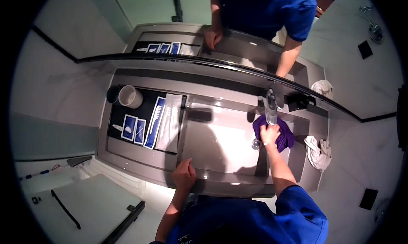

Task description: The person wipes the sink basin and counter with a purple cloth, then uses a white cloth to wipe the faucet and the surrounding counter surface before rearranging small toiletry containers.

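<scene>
In the head view my right hand (pixel 270 134) presses its curled fingers on a crumpled purple cloth (pixel 286 137), just below the spout of the chrome faucet (pixel 271 108). The cloth lies in the right part of the rectangular sink (pixel 210 154), next to the round metal drain piece (pixel 255 144). Whether my fingers pinch the cloth or only rest on it cannot be told. My left hand (pixel 185 174) hovers over or rests at the front left edge of the sink, loosely curled, with nothing visible in it.
Left of the sink, a black tray (pixel 118 116) bears a light cup (pixel 130 97), a dark cup (pixel 113 94) and several packaged toiletries (pixel 155 122). A white cloth (pixel 318 152) lies on the right rim. Behind the faucet are a black holder (pixel 299 102) and a mirror (pixel 178 36).
</scene>
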Motion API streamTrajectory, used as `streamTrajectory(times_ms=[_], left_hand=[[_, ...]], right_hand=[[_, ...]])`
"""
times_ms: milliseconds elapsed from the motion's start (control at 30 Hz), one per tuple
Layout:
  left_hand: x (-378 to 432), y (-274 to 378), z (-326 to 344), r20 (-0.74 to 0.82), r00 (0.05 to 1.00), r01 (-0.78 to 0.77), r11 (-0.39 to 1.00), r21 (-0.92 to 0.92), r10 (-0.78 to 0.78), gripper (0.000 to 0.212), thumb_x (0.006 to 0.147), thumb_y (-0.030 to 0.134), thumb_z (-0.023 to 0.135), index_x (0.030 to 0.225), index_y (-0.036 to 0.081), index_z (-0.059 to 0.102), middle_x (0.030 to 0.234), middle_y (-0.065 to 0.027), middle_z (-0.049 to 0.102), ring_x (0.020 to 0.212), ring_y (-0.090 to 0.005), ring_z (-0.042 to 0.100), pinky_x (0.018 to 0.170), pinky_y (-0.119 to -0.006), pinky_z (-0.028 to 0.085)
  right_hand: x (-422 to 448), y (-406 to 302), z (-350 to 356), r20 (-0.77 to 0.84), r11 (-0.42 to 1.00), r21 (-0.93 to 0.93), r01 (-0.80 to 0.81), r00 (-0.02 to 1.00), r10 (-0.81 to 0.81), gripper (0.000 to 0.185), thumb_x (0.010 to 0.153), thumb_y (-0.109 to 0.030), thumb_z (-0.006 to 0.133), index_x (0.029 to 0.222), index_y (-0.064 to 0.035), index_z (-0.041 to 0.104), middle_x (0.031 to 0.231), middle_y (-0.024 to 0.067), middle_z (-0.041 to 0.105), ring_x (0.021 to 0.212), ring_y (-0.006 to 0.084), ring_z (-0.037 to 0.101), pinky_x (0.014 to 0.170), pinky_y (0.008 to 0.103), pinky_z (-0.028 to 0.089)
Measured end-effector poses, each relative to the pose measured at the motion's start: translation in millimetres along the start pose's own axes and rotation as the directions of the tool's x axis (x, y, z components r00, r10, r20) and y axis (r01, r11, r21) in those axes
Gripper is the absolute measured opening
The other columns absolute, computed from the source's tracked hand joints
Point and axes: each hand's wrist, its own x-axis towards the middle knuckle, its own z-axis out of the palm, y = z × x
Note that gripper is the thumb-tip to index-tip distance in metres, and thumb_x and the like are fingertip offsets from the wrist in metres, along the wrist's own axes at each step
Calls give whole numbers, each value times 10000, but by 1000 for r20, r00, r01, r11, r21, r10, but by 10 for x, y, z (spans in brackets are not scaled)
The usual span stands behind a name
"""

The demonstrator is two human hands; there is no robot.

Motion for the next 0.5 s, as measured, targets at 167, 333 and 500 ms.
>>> streamTrajectory(times_ms=[167, 333, 500], left_hand=[[35, 132, -144, 15, 997, 76, 977, -197, -75, 210, 835, -53, 594, 1021, 28, 650, 959, -142, 678, 845, -298, 689, 731, -353, 553], [175, 379, -549, 34, 998, -42, 979, -200, 50, 222, 845, -79, 573, 1038, 5, 645, 1031, -159, 659, 901, -323, 681, 763, -366, 561], [-86, 248, -839, -48, 981, 167, 948, -272, -187, 164, 879, -41, 568, 993, -5, 679, 981, -137, 693, 907, -270, 681, 812, -335, 524]], right_hand=[[-494, -1707, -115, 85, 745, 349, 568, 773, -629, 299, 794, -312, 643, 788, -16, 689, 910, 184, 688, 972, 408, 630, 955, 515, 423], [-419, -2861, -14, 382, 698, 631, 340, 647, -660, 351, 860, -302, 596, 983, 22, 653, 1098, 251, 655, 1251, 404, 512, 1056, 564, 360], [-1345, -2350, -403, 369, 296, 432, 852, 133, -920, 328, 801, -350, 665, 940, -59, 722, 1009, 145, 654, 1124, 303, 539, 932, 537, 391]])
